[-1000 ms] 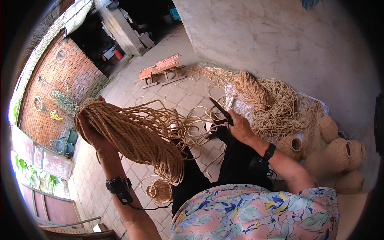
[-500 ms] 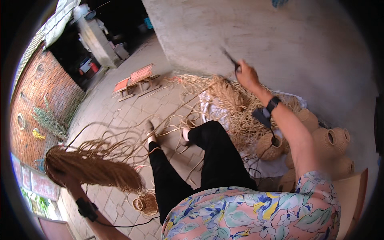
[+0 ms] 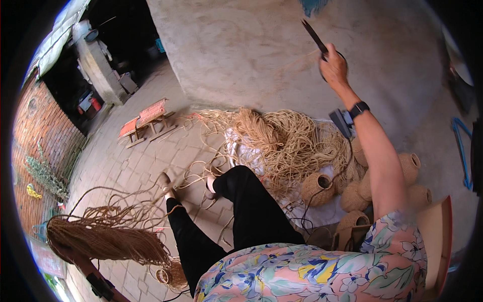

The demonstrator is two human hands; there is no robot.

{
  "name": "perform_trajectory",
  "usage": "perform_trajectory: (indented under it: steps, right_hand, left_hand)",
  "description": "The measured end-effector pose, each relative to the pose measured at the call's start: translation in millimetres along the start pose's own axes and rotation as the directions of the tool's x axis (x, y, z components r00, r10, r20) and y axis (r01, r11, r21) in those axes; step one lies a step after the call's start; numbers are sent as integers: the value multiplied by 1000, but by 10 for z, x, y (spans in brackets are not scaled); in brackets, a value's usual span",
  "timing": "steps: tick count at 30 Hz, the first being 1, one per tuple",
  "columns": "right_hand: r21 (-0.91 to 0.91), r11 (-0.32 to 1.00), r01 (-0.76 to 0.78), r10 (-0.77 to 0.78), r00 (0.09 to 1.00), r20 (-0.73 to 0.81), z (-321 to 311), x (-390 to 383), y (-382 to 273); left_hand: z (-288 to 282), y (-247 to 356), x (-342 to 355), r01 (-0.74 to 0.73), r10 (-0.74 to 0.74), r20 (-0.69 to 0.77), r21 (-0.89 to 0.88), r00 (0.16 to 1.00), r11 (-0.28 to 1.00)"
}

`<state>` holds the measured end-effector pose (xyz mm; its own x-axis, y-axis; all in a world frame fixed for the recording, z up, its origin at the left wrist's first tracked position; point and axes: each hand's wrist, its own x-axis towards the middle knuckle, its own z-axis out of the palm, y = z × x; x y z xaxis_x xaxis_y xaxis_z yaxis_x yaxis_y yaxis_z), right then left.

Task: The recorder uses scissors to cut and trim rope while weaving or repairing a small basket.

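Paved floor, plaster wall beyond, daylight from the left. Bundle of brown cord hangs at far left, over the floor, lengthwise left to right, its rounded end leftmost. Left hand is at that end; fingers lost in shade, so I cannot tell how far they close. Loose strands spread from the bundle toward the feet. Right hand, raised in front of the wall and well apart from the bundle, is curled around the handles of black scissors; blades look together, tips up and left.

Handling, my judgement: support the bundle near its rounded end so turns do not slide; leave blades together and aimed away from the body while the arms are wide; lift strands clear of the feet, since they could snag.

Further out: basket just beside the bundle's right end; cord pile on white sheet; woven pots right of it; stools farther off.
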<state>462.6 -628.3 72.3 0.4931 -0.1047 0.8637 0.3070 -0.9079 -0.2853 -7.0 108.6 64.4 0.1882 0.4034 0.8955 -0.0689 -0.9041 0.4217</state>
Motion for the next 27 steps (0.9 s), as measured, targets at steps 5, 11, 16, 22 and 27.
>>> perform_trajectory:
  steps: [5, 11, 16, 22, 27]
  right_hand:
    - [-280, 955, 93, 99, 794, 600, -71, -920, 596]
    - [259, 965, -44, -125, 792, 598, 183, -2094, -733]
    - [619, 768, -166, -435, 574, 694, 553, -2690, -2188]
    - [712, 661, -237, -654, 283, 701, 1449, -3483, -2465]
    - [266, 260, -928, -721, -3, 693, 587, -2779, -2043]
  left_hand:
    - [-258, -423, 202, 21, -86, -171, -350, 981, 937]
    - [319, 852, 162, 454, -287, 355, -749, 890, 483]
    - [266, 941, 163, 495, -333, 376, -748, 865, 441]
    - [268, 1058, 168, 562, -301, 515, -821, 803, 96]
    - [-19, 589, -121, 499, -190, 645, -716, 740, -488]
